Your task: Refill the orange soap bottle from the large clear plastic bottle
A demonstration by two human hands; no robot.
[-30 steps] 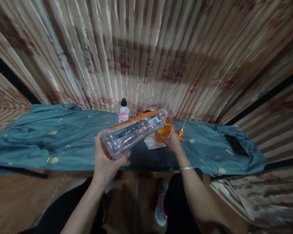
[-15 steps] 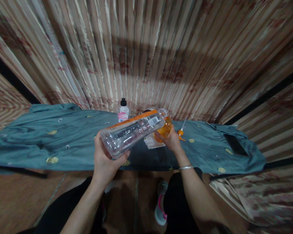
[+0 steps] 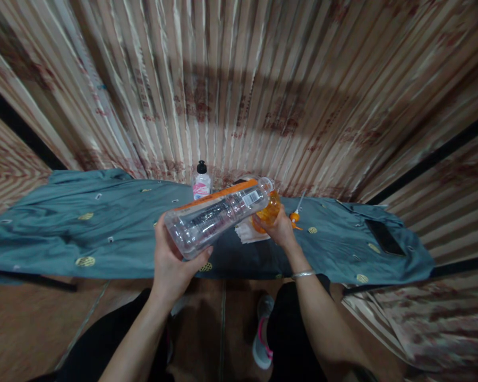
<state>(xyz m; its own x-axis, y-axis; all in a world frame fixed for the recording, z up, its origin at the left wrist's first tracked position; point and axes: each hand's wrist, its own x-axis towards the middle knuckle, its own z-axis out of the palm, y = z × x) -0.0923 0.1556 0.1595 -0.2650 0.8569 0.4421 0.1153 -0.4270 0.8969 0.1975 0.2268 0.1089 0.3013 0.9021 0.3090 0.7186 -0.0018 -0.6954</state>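
Observation:
My left hand [image 3: 177,262] is closed around the base of a large clear plastic bottle [image 3: 211,223] with an orange label and a barcode. The bottle lies tilted in the air, its neck at the upper right. My right hand [image 3: 279,225] grips a transparent orange bottle [image 3: 269,211] right by that neck; whether the two mouths touch is hidden. A crumpled white tissue or cloth [image 3: 249,233] lies beneath the orange bottle. To the right of my right hand, an orange pump top [image 3: 295,217] with a thin clear tube rests on the cloth.
A small clear bottle [image 3: 201,183] with a black cap and pink label stands at the back. A black phone [image 3: 384,237] lies on the right of the blue-green cloth [image 3: 115,223] covering the narrow table. Behind hangs a pleated, patterned curtain [image 3: 223,90].

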